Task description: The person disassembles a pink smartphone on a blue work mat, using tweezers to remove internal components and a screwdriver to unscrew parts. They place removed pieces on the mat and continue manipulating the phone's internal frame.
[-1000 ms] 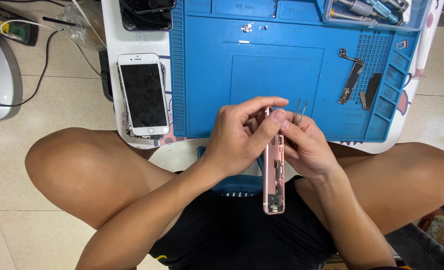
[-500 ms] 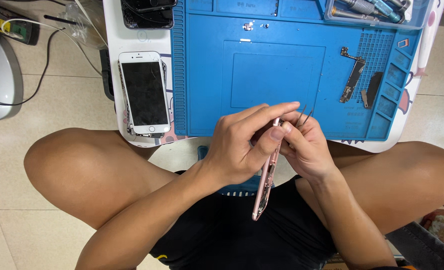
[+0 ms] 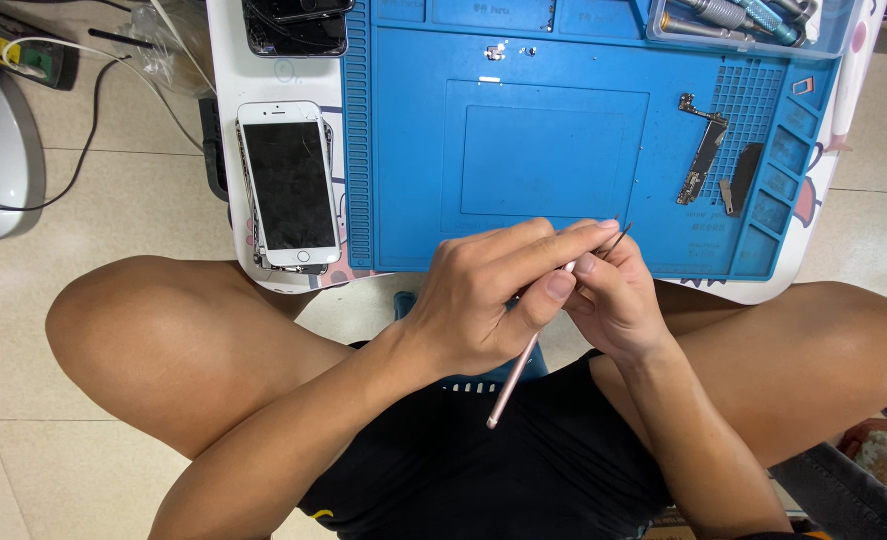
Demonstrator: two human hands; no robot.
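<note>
1. Here, a person sits cross-legged at a low white table (image 3: 225,60), where a blue repair mat (image 3: 553,140) lies beside a white smartphone (image 3: 288,185).
2. Over the lap, the left hand (image 3: 483,305) clamps a pink phone housing (image 3: 513,378), seen edge-on and tilted.
3. The housing looks thin, light and rigid, probably easily bent; it seems safest held by its long edges.
4. The right hand (image 3: 613,300) pinches fine metal tweezers (image 3: 618,238) at the housing's top end.
5. A small circuit board (image 3: 703,160) lies on the mat.
</note>
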